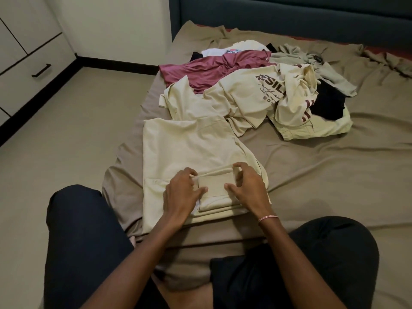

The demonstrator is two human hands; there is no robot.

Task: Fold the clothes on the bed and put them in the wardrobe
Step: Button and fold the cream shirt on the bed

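**Cream garment half folded at the near edge of the bed**

Low in the centre of the frame, the cream garment [189, 148] lies spread on the bed [312, 170], its lower part already doubled into a thick band. The left hand [181, 192] and the right hand [249, 188] rest on that band on either side of a stitched pocket or patch. Each grip is narrow: the fingers pinch a raised ridge of cloth at the top of the fold while the thumbs press flat toward each other. This looks meant to keep the edge straight and stop the layers sliding before the next turn.

The rest of the clothes sit in a loose pile [256, 94] in the upper centre and right, near but apart from the working piece, which leaves room to fold. In it are a maroon top [211, 68], a black item [327, 103], and a printed cream shirt [252, 92] reading "RESIL", the rest hidden by a crease; the smaller lines below are too small to read.

White wardrobe doors [24, 47] fill the upper left of the frame, shut. By my judgement, 1 garment is in hand and the pile is still untouched.
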